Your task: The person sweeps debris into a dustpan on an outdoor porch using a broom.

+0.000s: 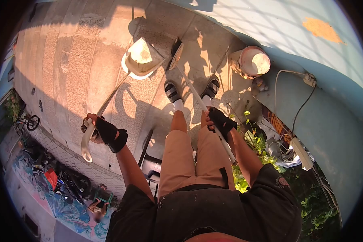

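Observation:
My left hand (pixel 105 132), in a black fingerless glove, is closed around the pale handle of a long-handled dustpan (pixel 143 74). The handle's hooked end hangs below my fist, and the white pan rests on the paving ahead. My right hand (pixel 221 120), gloved the same way, grips the long light stick of a broom (pixel 176 56). Its dark-bristled head is on the ground just right of the pan. Between the stick and the wall side stand my feet in dark strapped sandals (pixel 173 92).
A whitish bucket (pixel 255 61) stands by the blue wall (pixel 330 109) at the right. Leafy plants (pixel 252 141), cables and a power strip (pixel 301 153) are near my right side. A dark chair (pixel 150 163) is beside my left leg. Farther left are a bicycle (pixel 30 122) and a seated person (pixel 97 207).

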Demonstrator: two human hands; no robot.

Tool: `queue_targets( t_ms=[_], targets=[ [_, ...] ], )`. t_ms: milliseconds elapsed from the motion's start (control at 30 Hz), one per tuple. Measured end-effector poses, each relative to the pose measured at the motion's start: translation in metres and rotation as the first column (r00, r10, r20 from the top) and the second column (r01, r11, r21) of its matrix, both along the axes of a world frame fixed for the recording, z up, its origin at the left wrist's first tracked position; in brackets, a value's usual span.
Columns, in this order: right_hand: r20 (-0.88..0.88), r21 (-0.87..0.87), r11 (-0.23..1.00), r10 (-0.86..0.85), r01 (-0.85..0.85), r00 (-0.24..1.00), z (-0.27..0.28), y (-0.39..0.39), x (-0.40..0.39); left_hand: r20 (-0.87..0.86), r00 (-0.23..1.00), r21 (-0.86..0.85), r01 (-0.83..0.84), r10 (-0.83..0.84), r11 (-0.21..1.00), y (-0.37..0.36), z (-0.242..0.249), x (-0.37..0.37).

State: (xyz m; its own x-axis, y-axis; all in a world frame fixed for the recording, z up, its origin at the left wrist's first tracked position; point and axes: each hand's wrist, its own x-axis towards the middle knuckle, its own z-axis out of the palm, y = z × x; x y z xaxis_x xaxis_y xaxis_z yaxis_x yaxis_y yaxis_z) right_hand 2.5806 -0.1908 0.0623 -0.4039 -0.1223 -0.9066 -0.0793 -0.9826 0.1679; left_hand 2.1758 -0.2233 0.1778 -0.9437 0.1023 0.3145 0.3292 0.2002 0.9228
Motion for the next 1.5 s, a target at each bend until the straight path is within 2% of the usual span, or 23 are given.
queue_targets(
  t_ms=[33,133,233,300,367,467,567,600,633,700,833,900,967,1033,1067,1100,1167,1200,1267,1300,1367,1433,1500],
  targets=[
    [-0.049,-0.159,0.986,-0.062,0.054,0.997,-0.007,-0.008,0.003,-0.040,0.999,-0.066,0.000,-0.002,0.998,0.001,0.001,0.001],
    [-0.014,-0.177,0.984,-0.017,0.015,1.000,-0.026,-0.009,-0.004,-0.096,0.995,-0.095,0.011,-0.020,0.995,0.001,-0.001,0.002],
    [0.053,0.064,0.997,-0.053,0.049,0.997,-0.049,0.023,-0.012,-0.044,0.999,-0.101,0.023,-0.027,0.995,0.002,0.003,0.006],
    [-0.056,-0.103,0.974,-0.207,0.200,0.977,-0.062,0.046,-0.009,-0.029,0.999,-0.084,0.012,-0.014,0.996,0.002,0.002,0.007],
    [-0.046,-0.091,0.980,-0.179,0.175,0.983,-0.058,0.049,-0.006,-0.014,1.000,-0.065,0.004,-0.004,0.998,0.000,0.000,0.005],
    [-0.043,0.155,0.986,-0.049,0.055,0.998,-0.027,0.038,-0.006,-0.008,1.000,-0.015,0.017,-0.017,1.000,0.000,-0.001,0.004],
    [-0.018,0.114,0.990,-0.087,0.088,0.996,-0.026,0.042,0.009,0.014,0.999,-0.061,-0.047,0.048,0.997,0.002,0.005,0.010],
    [-0.011,0.111,0.993,-0.031,0.032,0.999,-0.037,0.053,0.017,0.021,0.999,-0.045,-0.038,0.038,0.998,0.001,0.003,0.010],
    [-0.122,0.089,0.987,-0.123,0.135,0.985,-0.043,0.066,0.024,0.029,0.999,-0.028,-0.026,0.027,0.999,0.000,0.002,0.010],
    [-0.131,0.016,0.969,-0.243,0.248,0.961,-0.063,0.090,0.028,0.038,0.999,-0.041,-0.027,0.029,0.999,0.002,0.004,0.013],
    [0.006,0.183,0.967,-0.183,0.179,0.983,-0.059,0.107,0.016,-0.009,1.000,-0.079,-0.012,0.011,0.997,-0.003,0.001,0.013],
    [0.030,0.333,0.942,-0.061,0.047,0.998,-0.037,0.093,0.016,0.019,1.000,-0.104,-0.015,0.017,0.994,-0.012,-0.003,0.009],
    [-0.003,0.258,0.956,-0.146,0.142,0.989,-0.013,0.076,0.014,0.050,0.998,-0.127,-0.022,0.029,0.992,-0.014,-0.006,0.010],
    [0.029,0.251,0.967,-0.045,0.036,0.999,-0.013,0.070,0.009,0.018,0.999,-0.140,-0.026,0.029,0.990,-0.012,-0.006,0.013],
    [-0.064,0.174,0.981,-0.071,0.082,0.995,-0.019,0.078,0.008,0.020,0.999,-0.138,-0.025,0.028,0.990,-0.010,-0.005,0.014],
    [-0.050,0.155,0.986,-0.057,0.064,0.997,-0.026,0.087,0.005,-0.050,0.999,-0.182,-0.024,0.015,0.983,-0.007,-0.005,0.015],
    [-0.103,0.064,0.969,-0.230,0.237,0.968,-0.076,0.097,0.004,-0.121,0.993,-0.223,-0.025,-0.002,0.975,-0.001,-0.002,0.018],
    [-0.106,0.067,0.969,-0.229,0.237,0.968,-0.087,0.097,0.000,-0.121,0.993,-0.203,-0.015,-0.010,0.979,0.001,0.000,0.020],
    [-0.036,0.262,0.918,-0.298,0.297,0.954,-0.090,0.096,-0.019,-0.122,0.992,-0.188,-0.005,-0.018,0.982,-0.002,-0.002,0.019],
    [-0.034,0.259,0.918,-0.303,0.301,0.953,-0.087,0.090,-0.022,-0.047,0.999,-0.151,0.017,-0.024,0.988,-0.008,-0.005,0.014],
    [0.049,0.356,0.916,-0.216,0.185,0.975,-0.033,0.087,-0.037,0.035,0.999,-0.110,0.040,-0.036,0.993,-0.011,-0.006,0.013],
    [0.204,0.381,0.925,-0.076,-0.008,0.976,-0.004,0.075,-0.048,-0.012,0.998,-0.224,-0.055,0.054,0.973,-0.009,-0.003,0.017],
    [0.148,0.377,0.924,0.003,-0.059,0.989,0.008,0.068,-0.052,-0.065,0.998,-0.161,-0.014,0.003,0.987,-0.016,-0.011,0.011]
  ],
)
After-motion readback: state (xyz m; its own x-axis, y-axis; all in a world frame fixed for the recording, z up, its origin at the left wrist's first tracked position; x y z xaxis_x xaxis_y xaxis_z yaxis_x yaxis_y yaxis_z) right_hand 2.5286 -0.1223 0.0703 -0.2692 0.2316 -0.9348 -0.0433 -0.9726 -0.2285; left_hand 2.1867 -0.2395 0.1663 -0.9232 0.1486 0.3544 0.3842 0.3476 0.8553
